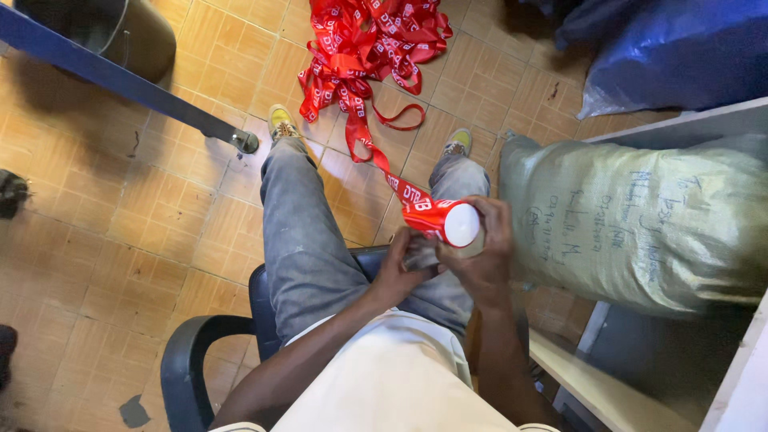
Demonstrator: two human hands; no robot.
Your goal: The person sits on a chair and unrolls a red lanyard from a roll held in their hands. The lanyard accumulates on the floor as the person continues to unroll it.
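The pale shirt (400,384) is closest to the camera, with both arms reaching out from it over the lap. The person sits on a dark chair (188,352) in grey trousers (304,232).

The right hand (484,256) has its grip closed around a roll of red ribbon (436,218). The roll's white round end (462,225) faces up, just beside the thumb. The left hand (400,264) sits just under the roll, touching it. Its fingers are curled in, but I cannot tell if they pinch the ribbon or a small grey thing tucked there.

From the top of the grip, the loose ribbon runs away across the floor, between the two shoes, to a big red ribbon heap (368,40) far from the hands.

I think the ribbon is being wound onto the roll. To do it well, the right hand should hold the roll firm and level. The left hand should keep the strip flat and a bit tight as it comes in, so each turn lies on the one before. A twist in the strip would make a lumpy roll. The heap looks tangled, so a slow pull is safer.

A big pale sack (640,224) lies just beside the right hand, on a shelf.
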